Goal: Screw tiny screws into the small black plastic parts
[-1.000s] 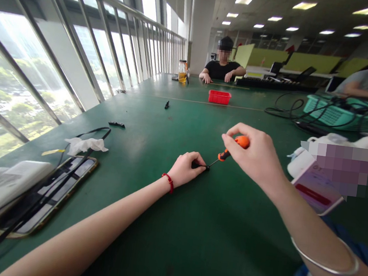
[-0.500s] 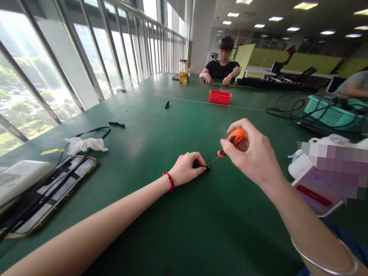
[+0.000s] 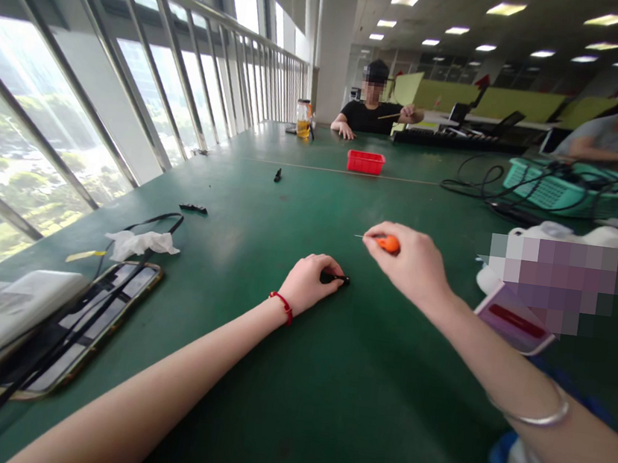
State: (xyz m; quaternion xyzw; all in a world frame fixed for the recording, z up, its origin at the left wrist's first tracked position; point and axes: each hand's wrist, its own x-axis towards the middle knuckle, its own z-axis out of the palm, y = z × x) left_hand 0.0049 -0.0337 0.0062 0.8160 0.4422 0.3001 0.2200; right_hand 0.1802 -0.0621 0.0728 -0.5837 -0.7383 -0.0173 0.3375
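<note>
My left hand (image 3: 309,283) rests on the green table (image 3: 291,379), its fingers pinched on a small black part (image 3: 335,278) that pokes out to the right. My right hand (image 3: 409,263) hovers just above and to the right of it, closed round an orange-handled screwdriver (image 3: 382,241). The screwdriver lies almost level, its thin metal tip pointing left, clear of the black part. A red cord circles my left wrist and a silver bangle my right forearm.
A phone (image 3: 80,324), white tissue (image 3: 141,243), black cables and a white pad lie at the left. A red tray (image 3: 365,162), small black pieces (image 3: 278,175) and a jar (image 3: 302,119) sit farther off. Teal baskets (image 3: 573,190) with cables stand at the right. Two other people sit at the far end.
My right hand has lifted the screwdriver off the black part and swung it from a downward slant to nearly level, tip pointing left. My left hand has stayed put.
</note>
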